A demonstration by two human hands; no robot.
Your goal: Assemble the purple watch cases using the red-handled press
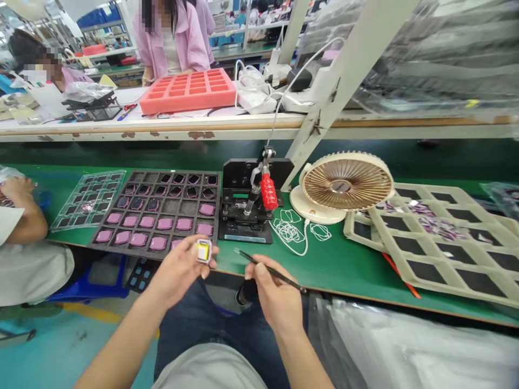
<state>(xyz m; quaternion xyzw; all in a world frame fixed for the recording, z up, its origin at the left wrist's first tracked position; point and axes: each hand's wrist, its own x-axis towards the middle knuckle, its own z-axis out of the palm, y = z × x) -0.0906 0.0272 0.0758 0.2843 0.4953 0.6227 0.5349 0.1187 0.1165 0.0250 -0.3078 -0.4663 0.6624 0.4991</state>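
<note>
My left hand (pixel 178 270) is closed on a small smartwatch case (pixel 203 251) with a pale rim and a yellow and white inside, held above the bench's front edge. In my right hand (pixel 279 297) is a pair of slim black tweezers (pixel 270 268), pinched like a pen. Their pale tip points left toward the case, apart from it. Behind my left hand lies a dark foam tray (pixel 156 259) with several purple watch cases (pixel 146 222) and dark-faced ones (pixel 175 191). A black toggle-clamp press (pixel 247 216) with a red handle (pixel 268 192) stands beyond both hands.
A beige fan (pixel 346 186) and a coiled white cable (pixel 290 229) sit right of the press. Pale divided trays (pixel 430 267) with small parts fill the right side. A clear tray (pixel 87 200) and another person's arm (pixel 26 210) are at left. A red tray (pixel 190 89) rests on the shelf.
</note>
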